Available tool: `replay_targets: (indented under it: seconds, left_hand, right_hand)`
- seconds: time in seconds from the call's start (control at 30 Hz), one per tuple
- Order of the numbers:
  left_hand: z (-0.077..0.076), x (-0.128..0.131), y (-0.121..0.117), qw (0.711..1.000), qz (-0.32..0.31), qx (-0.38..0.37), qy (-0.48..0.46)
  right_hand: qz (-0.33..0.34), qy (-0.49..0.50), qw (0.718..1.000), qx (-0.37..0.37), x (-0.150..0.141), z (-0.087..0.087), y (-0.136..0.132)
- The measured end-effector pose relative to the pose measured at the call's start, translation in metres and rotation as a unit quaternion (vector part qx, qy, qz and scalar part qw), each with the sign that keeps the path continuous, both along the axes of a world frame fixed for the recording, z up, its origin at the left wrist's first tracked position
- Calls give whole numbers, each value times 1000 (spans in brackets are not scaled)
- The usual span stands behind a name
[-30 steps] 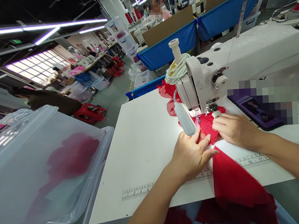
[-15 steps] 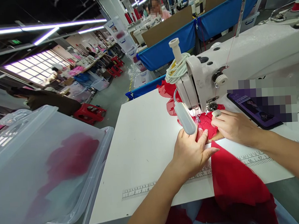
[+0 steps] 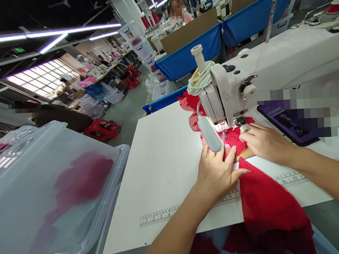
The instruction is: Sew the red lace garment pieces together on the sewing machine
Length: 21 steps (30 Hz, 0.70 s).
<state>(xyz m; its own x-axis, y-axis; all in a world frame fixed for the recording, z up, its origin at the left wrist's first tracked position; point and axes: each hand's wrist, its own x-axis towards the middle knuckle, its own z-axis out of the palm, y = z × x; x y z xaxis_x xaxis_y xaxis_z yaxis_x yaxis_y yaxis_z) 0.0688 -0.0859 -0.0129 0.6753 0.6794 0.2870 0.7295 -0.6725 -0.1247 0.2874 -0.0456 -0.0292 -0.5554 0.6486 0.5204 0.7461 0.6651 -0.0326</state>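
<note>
A piece of red lace fabric [image 3: 236, 138] lies under the presser foot [image 3: 225, 134] of a white sewing machine [image 3: 285, 56], lit by its small grey lamp [image 3: 210, 134]. My left hand [image 3: 217, 168] rests on the fabric's near left side, fingers spread and thumb stretched out. At the fabric's right edge, my right hand [image 3: 262, 143] has its fingers curled together on the cloth; the fingertips are partly hidden. A larger red cloth [image 3: 271, 201] hangs over the table's front edge towards my lap. More red fabric [image 3: 192, 107] is bunched behind the needle area.
A phone [image 3: 288, 124] lies on the white table [image 3: 151, 162] right of the needle. Printed ruler marks [image 3: 159, 216] run along the front edge. At left stands a translucent plastic bin [image 3: 62, 193] with red contents. Beyond are red stools [image 3: 103, 129] and a person [image 3: 61, 115].
Both hands keep almost the same place on the red lace fabric. The view has shifted very slightly; no clear movement of the fabric shows.
</note>
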Motion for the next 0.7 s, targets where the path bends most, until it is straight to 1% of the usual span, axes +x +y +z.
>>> replay_targets:
  seconds: [0.17, 0.43, 0.7]
  left_hand:
    - [0, 0, 1, 1000, 1, 2, -2]
    - [-5, -1, 4, 1000, 8, 14, -2]
    - [-5, -1, 5, 1000, 16, 9, -9]
  right_hand:
    - [-5, 6, 1000, -10, 0, 0, 0]
    - [-5, -14, 1000, 4, 1, -1, 3]
    - [6, -6, 1000, 3, 2, 0, 3]
